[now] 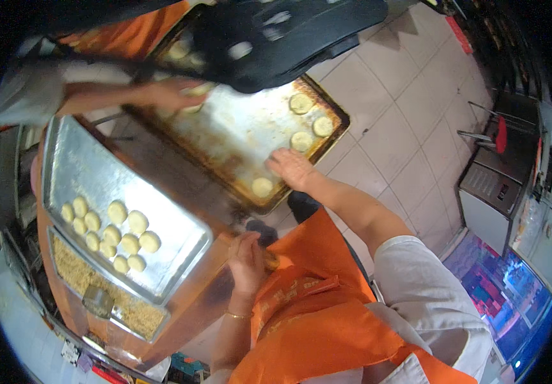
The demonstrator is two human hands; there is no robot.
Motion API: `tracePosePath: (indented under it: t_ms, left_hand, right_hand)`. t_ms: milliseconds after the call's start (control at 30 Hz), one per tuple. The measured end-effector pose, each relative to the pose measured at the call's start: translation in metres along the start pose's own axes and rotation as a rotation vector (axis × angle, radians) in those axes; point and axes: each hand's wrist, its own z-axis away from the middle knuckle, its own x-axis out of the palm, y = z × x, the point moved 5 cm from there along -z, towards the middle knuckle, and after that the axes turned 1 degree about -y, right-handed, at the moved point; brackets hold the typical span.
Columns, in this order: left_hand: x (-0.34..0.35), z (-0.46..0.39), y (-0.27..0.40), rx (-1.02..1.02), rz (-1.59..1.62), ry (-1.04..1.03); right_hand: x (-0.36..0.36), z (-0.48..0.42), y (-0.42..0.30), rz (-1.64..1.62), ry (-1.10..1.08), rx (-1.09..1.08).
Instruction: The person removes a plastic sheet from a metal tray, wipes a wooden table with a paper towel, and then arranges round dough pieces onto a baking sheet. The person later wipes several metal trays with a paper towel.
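Observation:
My right hand [292, 169] reaches over a stained metal baking tray [237, 120], fingers pointing down near its right end. Pale dough rounds [302, 141] lie just beyond it, and another dough round [262, 187] sits on the near side of the hand. Whether something is under my right fingertips is hidden. Close to my orange apron [314, 326], my left hand [247, 261] hangs with curled fingers beside the wooden table's edge. A yellowish patch shows next to it, too blurred to name, and I cannot tell whether it is held.
A co-worker's hand [180, 98] is over the tray's far left part, at blurred dough rounds. On the wooden table [184, 307], a shiny metal tray [170, 240] bears several dough rounds [130, 244]. Beside it, a shallow tray of crumbs [141, 319] holds a metal scoop [98, 301]. A dark object [280, 43] blocks the top.

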Motion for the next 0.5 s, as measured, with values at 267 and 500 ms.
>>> tracePosePath:
  t_ms: [267,500]
  left_hand:
    - [-0.092,0.053,-0.121,-0.247,0.074,0.405]
    - [-0.186,0.058,-0.180,-0.385,-0.658,0.500]
  right_hand:
    - [-0.098,0.011,-0.115,-0.357,0.439,-0.022]
    - [-0.096,-0.100,-0.279,-0.484,0.164,-0.283]
